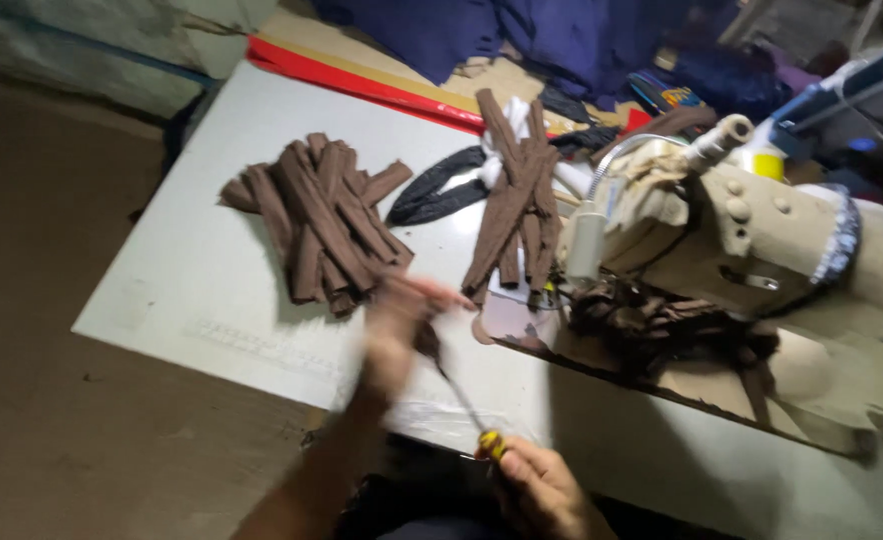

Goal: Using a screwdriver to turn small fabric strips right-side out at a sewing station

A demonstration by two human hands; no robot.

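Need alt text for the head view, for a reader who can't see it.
Two bare hands work over a white table: the right hand holds a thin tool with a yellow end, the blurred left hand grips its far end with a scrap of brown cloth. Two piles of brown fabric strips lie beyond, beside a beige sewing machine.

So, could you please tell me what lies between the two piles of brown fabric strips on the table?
In the head view, a dark looped band lies between the left pile and the right pile, with bare white tabletop around it.
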